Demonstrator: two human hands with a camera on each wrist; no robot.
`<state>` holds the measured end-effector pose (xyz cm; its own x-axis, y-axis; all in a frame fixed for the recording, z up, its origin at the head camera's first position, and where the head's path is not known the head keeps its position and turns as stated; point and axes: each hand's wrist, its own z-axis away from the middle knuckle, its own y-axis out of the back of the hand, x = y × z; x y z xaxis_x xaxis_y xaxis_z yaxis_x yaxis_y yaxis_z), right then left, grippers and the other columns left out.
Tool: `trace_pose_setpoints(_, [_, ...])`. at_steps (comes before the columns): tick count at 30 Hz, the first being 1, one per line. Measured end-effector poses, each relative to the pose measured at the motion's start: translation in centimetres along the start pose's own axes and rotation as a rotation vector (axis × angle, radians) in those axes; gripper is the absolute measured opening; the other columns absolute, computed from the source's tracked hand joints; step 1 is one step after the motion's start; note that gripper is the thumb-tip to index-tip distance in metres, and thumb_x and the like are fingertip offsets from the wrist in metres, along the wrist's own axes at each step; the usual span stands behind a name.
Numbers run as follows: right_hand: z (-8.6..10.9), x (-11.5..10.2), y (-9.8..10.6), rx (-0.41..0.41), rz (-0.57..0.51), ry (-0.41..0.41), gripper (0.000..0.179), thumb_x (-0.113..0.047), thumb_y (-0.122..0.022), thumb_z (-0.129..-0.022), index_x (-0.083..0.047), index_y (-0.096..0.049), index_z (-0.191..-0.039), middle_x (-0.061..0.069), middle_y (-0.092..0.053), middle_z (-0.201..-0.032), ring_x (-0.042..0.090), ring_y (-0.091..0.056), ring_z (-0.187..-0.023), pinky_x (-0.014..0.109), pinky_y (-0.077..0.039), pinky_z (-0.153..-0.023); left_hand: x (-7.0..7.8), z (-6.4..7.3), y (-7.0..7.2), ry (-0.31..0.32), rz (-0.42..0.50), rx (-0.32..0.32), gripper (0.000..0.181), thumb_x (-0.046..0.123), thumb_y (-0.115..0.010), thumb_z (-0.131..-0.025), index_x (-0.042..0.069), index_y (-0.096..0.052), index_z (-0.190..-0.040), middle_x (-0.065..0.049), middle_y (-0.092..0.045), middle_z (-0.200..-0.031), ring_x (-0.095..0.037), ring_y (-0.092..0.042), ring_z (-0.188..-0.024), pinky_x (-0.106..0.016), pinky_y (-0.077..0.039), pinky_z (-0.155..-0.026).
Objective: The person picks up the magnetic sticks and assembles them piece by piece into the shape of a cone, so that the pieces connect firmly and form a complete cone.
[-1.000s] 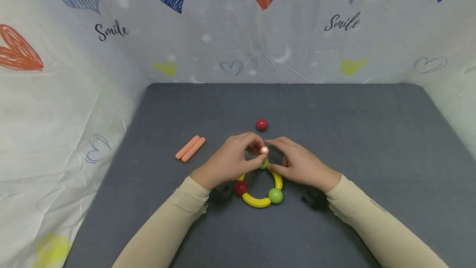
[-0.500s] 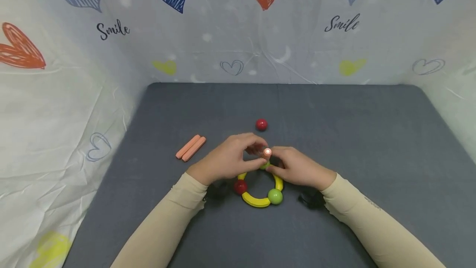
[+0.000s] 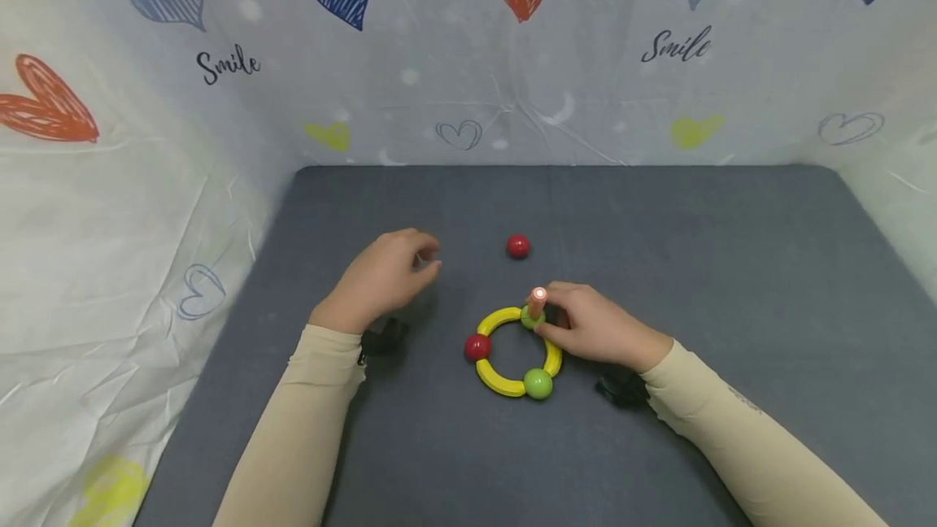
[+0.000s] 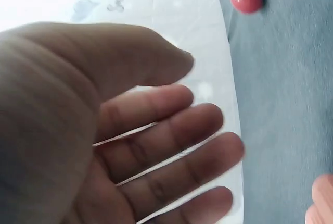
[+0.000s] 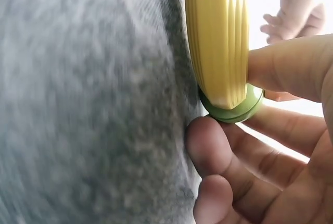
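On the table lies a ring of yellow curved pieces (image 3: 499, 381) joined at a red ball (image 3: 478, 348) and two green balls. The far green ball (image 3: 532, 317) carries an upright salmon-orange stick (image 3: 538, 301) with a pale round end. My right hand (image 3: 603, 328) pinches this ball between thumb and fingers; in the right wrist view the thumb also reaches the yellow piece (image 5: 218, 41) beside it. The near green ball (image 3: 538, 385) is untouched. Left of the ring my left hand (image 3: 376, 283) hovers with nothing in its loosely bent fingers (image 4: 203, 156).
A loose red ball (image 3: 518, 246) sits beyond the ring on the dark grey tabletop (image 3: 695, 250). A white sheet (image 3: 586, 63) printed with hearts stands behind the table and along its sides. Dark wrist gear (image 3: 622, 389) hangs under the right sleeve.
My left hand has let go of the upright stick and moved left, covering the spot where two orange sticks lay. My right hand stays at the far green ball.
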<state>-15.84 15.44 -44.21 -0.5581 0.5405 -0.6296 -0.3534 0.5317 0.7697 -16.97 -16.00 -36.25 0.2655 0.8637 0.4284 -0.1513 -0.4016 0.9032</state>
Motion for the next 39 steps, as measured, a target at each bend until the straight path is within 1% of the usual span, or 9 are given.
trace_pose_setpoints(7, [0.0, 0.0, 0.3, 0.038, 0.054, -0.052, 0.015, -0.02, -0.081, -0.092, -0.022, -0.067, -0.097, -0.007, -0.06, -0.083, 0.004, -0.051, -0.063, 0.026, -0.047, -0.06, -1.9, -0.3, -0.1, 0.059, -0.107, -0.078, 0.031, 0.016, -0.068, -0.1, 0.002, -0.072, -0.128, -0.015, -0.072, -0.122, -0.031, -0.069, -0.11, -0.05, -0.056, -0.094])
trace_pose_setpoints(10, [0.0, -0.1, 0.4, 0.048, 0.069, -0.067, 0.016, -0.022, -0.082, -0.092, -0.025, -0.066, -0.094, -0.009, -0.057, -0.078, 0.005, -0.05, -0.062, 0.026, -0.046, -0.059, -2.3, -0.2, -0.2, 0.075, -0.152, -0.107, 0.028, 0.014, -0.067, -0.099, 0.002, -0.073, -0.124, -0.015, -0.073, -0.12, -0.03, -0.07, -0.107, -0.051, -0.057, -0.09])
trace_pose_setpoints(14, [0.0, -0.2, 0.4, 0.056, 0.083, -0.089, 0.017, -0.026, -0.082, -0.091, -0.028, -0.065, -0.092, -0.01, -0.054, -0.073, 0.007, -0.048, -0.061, 0.027, -0.043, -0.057, -2.7, -0.1, -0.2, 0.126, -0.187, -0.127, 0.014, 0.01, -0.061, -0.099, 0.004, -0.073, -0.094, -0.012, -0.07, -0.089, -0.024, -0.064, -0.075, -0.042, -0.052, -0.066])
trace_pose_setpoints(17, [0.0, -0.3, 0.3, 0.063, 0.09, -0.105, 0.018, -0.028, -0.082, -0.09, -0.029, -0.065, -0.092, -0.011, -0.057, -0.075, 0.008, -0.049, -0.063, 0.028, -0.044, -0.059, -2.8, -0.1, -0.2, 0.162, -0.214, -0.142, 0.024, 0.011, -0.06, -0.1, 0.009, -0.064, -0.076, -0.008, -0.058, -0.07, -0.021, -0.05, -0.06, -0.039, -0.043, -0.058])
trace_pose_setpoints(22, [0.1, -0.4, 0.4, 0.077, 0.093, -0.129, 0.02, -0.03, -0.083, -0.089, -0.029, -0.063, -0.089, -0.012, -0.063, -0.083, 0.009, -0.056, -0.071, 0.029, -0.048, -0.066, -2.7, -0.2, -0.6, 0.199, -0.254, -0.147, 0.028, 0.018, -0.063, -0.103, 0.008, -0.067, -0.077, -0.007, -0.062, -0.07, -0.021, -0.056, -0.062, -0.042, -0.05, -0.063])
trace_pose_setpoints(26, [0.2, -0.4, 0.5, 0.069, 0.085, -0.165, 0.022, -0.034, -0.084, -0.087, -0.026, -0.063, -0.087, -0.012, -0.066, -0.083, 0.008, -0.06, -0.073, 0.029, -0.049, -0.064, -2.7, -0.4, -1.0, 0.222, -0.27, -0.145, 0.025, 0.019, -0.064, -0.103, 0.006, -0.07, -0.082, -0.008, -0.066, -0.075, -0.022, -0.059, -0.065, -0.043, -0.054, -0.066])
trace_pose_setpoints(30, [0.2, -0.4, 0.6, 0.047, 0.065, -0.194, 0.024, -0.037, -0.085, -0.087, -0.024, -0.065, -0.091, -0.012, -0.067, -0.082, 0.006, -0.06, -0.07, 0.028, -0.049, -0.062, -2.8, -0.6, -1.4, 0.218, -0.279, -0.144, 0.022, 0.018, -0.066, -0.103, 0.004, -0.073, -0.087, -0.011, -0.07, -0.082, -0.023, -0.063, -0.068, -0.046, -0.057, -0.07])
trace_pose_setpoints(35, [0.3, -0.3, 0.8, 0.021, 0.042, -0.185, 0.03, -0.037, -0.085, -0.088, -0.022, -0.065, -0.104, -0.01, -0.063, -0.081, 0.007, -0.052, -0.059, 0.027, -0.046, -0.057, -2.6, -0.8, -2.1, 0.185, -0.279, -0.19, 0.027, 0.02, -0.064, -0.104, 0.008, -0.072, -0.08, -0.009, -0.069, -0.08, -0.021, -0.061, -0.067, -0.042, -0.055, -0.069])
trace_pose_setpoints(39, [0.3, -0.3, 0.9, -0.014, -0.011, -0.168, 0.023, -0.033, -0.083, -0.091, -0.023, -0.065, -0.102, -0.009, -0.063, -0.083, 0.008, -0.052, -0.059, 0.027, -0.047, -0.059, -1.9, -1.1, -2.6, 0.073, -0.221, -0.165, 0.024, 0.022, -0.065, -0.103, 0.01, -0.073, -0.084, -0.004, -0.062, -0.075, -0.019, -0.055, -0.065, -0.036, -0.048, -0.065])
